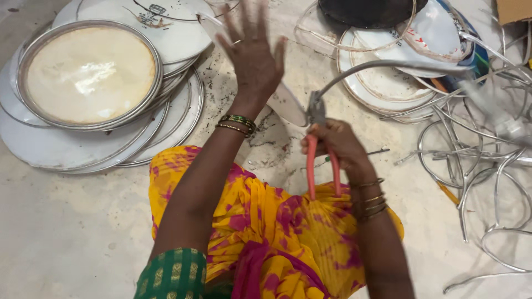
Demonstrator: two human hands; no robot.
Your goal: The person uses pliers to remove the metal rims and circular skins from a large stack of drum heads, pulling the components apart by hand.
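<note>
My right hand [335,145] grips a pair of pliers with red handles [321,166]. The jaws of the pliers clamp the end of a bent grey metal rim strip [388,65] that arcs away to the right. My left hand [252,52] is stretched forward, fingers spread, blurred with motion. A white disc [285,102] lies on the floor just beyond and beneath it; I cannot tell whether the hand touches it. Bangles sit on both wrists.
A stack of round white discs with metal rims [88,77] lies at the left. More discs and a dark round piece [388,72] are piled at the top right. Several loose bent metal strips [476,160] tangle at the right. Yellow-pink cloth [277,221] covers my lap.
</note>
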